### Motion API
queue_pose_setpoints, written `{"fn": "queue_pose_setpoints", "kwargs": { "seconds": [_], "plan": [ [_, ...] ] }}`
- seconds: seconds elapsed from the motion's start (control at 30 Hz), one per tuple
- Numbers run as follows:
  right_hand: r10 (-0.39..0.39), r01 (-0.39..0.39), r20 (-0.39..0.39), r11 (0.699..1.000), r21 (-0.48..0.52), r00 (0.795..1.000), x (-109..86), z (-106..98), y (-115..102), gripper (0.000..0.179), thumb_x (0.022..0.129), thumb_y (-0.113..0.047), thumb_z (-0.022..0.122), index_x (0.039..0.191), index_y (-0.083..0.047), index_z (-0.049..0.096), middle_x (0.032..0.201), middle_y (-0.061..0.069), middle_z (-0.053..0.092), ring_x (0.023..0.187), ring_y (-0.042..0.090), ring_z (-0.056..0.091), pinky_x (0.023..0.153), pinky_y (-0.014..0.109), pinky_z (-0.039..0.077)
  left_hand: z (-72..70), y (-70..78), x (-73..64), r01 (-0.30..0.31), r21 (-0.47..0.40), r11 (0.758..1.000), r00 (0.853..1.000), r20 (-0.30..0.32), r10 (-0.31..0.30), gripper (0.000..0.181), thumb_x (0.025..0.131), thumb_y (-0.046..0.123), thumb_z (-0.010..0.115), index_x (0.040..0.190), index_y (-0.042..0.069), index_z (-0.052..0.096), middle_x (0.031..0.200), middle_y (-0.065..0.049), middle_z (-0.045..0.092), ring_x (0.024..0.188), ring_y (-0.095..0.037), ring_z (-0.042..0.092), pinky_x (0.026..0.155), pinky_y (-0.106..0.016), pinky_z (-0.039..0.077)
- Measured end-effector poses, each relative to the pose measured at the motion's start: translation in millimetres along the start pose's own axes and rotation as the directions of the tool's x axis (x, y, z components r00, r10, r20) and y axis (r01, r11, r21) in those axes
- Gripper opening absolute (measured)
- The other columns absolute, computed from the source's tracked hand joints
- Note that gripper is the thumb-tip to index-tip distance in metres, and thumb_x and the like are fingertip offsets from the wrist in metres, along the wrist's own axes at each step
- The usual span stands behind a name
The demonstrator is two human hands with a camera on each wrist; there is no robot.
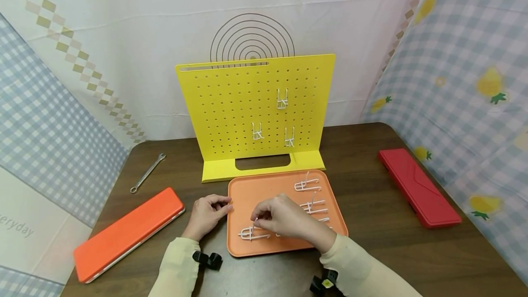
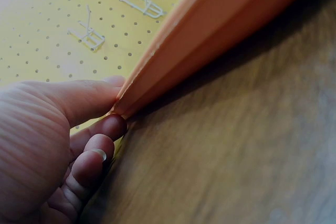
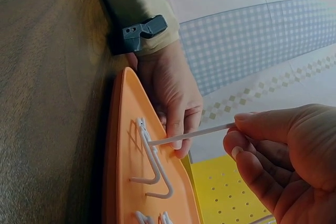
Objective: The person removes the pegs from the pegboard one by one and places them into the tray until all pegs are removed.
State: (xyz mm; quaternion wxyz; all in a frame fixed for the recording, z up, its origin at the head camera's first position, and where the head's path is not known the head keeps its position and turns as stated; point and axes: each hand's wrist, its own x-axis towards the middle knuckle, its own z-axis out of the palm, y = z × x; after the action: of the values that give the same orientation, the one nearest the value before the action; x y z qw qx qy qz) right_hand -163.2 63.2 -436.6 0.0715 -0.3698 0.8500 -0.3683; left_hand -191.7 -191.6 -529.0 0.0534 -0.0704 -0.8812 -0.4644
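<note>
My right hand [image 1: 280,217] pinches the upright prong of a white wire pegboard hook [image 1: 247,233] between thumb and fingertips, over the left front of an orange tray [image 1: 260,191]. In the right wrist view, the hook's body [image 3: 153,158] is down at the tray, its prong reaching up to the fingers. At the tray's left edge my left hand [image 1: 207,214] grips the rim [image 2: 137,85] between thumb and index finger. More white hooks [image 1: 306,186] lie along the tray's right side, some partly covered by my right hand and forearm.
Behind the tray stands a yellow pegboard [image 1: 239,100] with 3 white hooks hung on it. An orange case [image 1: 129,233] and a wrench [image 1: 147,173] lie on the left of the dark wooden table [image 1: 363,187]. A red case [image 1: 418,187] lies on the right.
</note>
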Motion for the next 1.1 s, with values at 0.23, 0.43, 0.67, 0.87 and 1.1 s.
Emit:
{"fn": "queue_pose_setpoints", "kwargs": {
  "seconds": [0.23,0.43,0.67,0.87,1.1],
  "plan": [
    [0.005,-0.005,0.01,1.0,-0.009,1.0,0.0,-1,-1,0.007,0.086,-0.013,0.074,0.092,-0.016,0.076,0.083,-0.015,0.068,0.065,-0.005,0.057,0.059,0.016,0.049,-0.4,0.3,-0.4,-0.006,-0.001,1.0,1.0,0.002,0.006,0.012,0.079,0.018,0.081,0.091,0.02,0.077,0.077,0.009,0.065,0.063,-0.011,0.055,0.054,-0.023,0.045],
    [0.046,-0.046,0.006,0.999,0.016,0.999,-5.3,-15,-7,0.015,0.086,-0.016,0.075,0.101,-0.016,0.075,0.089,-0.01,0.07,0.071,-0.003,0.06,0.063,0.019,0.051,-0.5,-0.4,-0.7,-0.007,-0.002,1.0,1.0,0.002,0.007,0.013,0.079,0.018,0.081,0.091,0.021,0.077,0.078,0.009,0.065,0.063,-0.01,0.055,0.055,-0.024,0.045],
    [0.023,-0.024,-0.084,1.0,-0.012,0.996,-17.8,-52,-13,0.017,0.087,-0.018,0.074,0.103,-0.016,0.074,0.089,-0.011,0.07,0.074,-0.001,0.062,0.064,0.022,0.052,0.3,-1.4,-0.5,-0.006,0.0,1.0,1.0,0.008,0.006,0.013,0.079,0.019,0.081,0.091,0.023,0.076,0.078,0.01,0.065,0.064,-0.01,0.055,0.056,-0.024,0.045],
    [0.018,-0.03,-0.191,0.998,-0.059,0.981,-22.5,-88,-7,0.013,0.086,-0.017,0.075,0.098,-0.019,0.075,0.085,-0.014,0.069,0.071,0.002,0.061,0.063,0.023,0.053,0.0,-2.1,-1.2,-0.005,-0.004,1.0,1.0,0.006,0.005,0.013,0.079,0.019,0.081,0.091,0.022,0.076,0.078,0.009,0.065,0.064,-0.01,0.055,0.056,-0.023,0.045],
    [0.073,-0.102,-0.305,0.992,-0.081,0.95,-19.4,-118,16,0.009,0.086,-0.017,0.075,0.095,-0.018,0.075,0.083,-0.009,0.069,0.069,0.008,0.061,0.06,0.027,0.051,-1.5,-1.9,-1.2,-0.005,-0.008,1.0,1.0,0.006,0.005,0.014,0.079,0.019,0.081,0.091,0.023,0.076,0.079,0.01,0.065,0.064,-0.011,0.055,0.056,-0.024,0.045]
  ]
}}
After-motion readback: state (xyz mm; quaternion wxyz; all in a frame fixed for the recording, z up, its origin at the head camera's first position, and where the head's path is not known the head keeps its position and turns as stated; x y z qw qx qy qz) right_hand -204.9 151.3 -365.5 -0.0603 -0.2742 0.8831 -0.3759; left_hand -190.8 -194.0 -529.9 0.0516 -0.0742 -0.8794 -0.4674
